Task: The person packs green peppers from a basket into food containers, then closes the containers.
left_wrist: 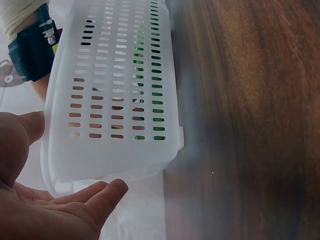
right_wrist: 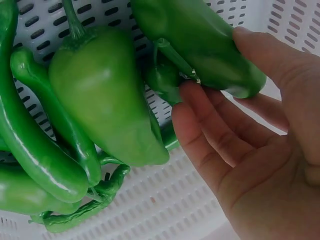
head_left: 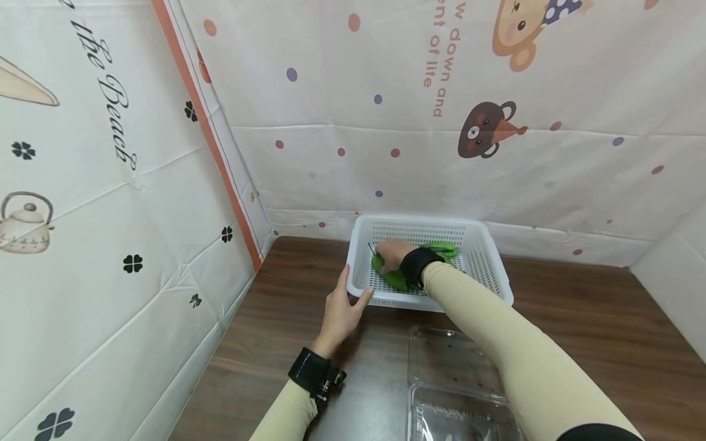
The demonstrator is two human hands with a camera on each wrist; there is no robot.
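A white perforated basket [head_left: 491, 260] stands on the wooden table against the back wall and holds several green peppers [head_left: 441, 250]. My right hand [head_left: 390, 254] is inside it, on the peppers. In the right wrist view the right hand [right_wrist: 215, 62] has a dark green pepper [right_wrist: 200, 40] between thumb and fingers, beside a broad lighter pepper [right_wrist: 105, 95] and long thin ones [right_wrist: 35, 145]. My left hand [head_left: 353, 291] rests against the basket's front left corner, thumb on the front rim. In the left wrist view the left hand [left_wrist: 77, 155] is spread around the basket wall [left_wrist: 115, 75], fingers [left_wrist: 100, 195] fairly straight.
A clear plastic clamshell box [head_left: 452, 380] lies open on the table [head_left: 595, 331] in front of the basket, under my right forearm. Patterned sheets wall the table in on the left, back and right.
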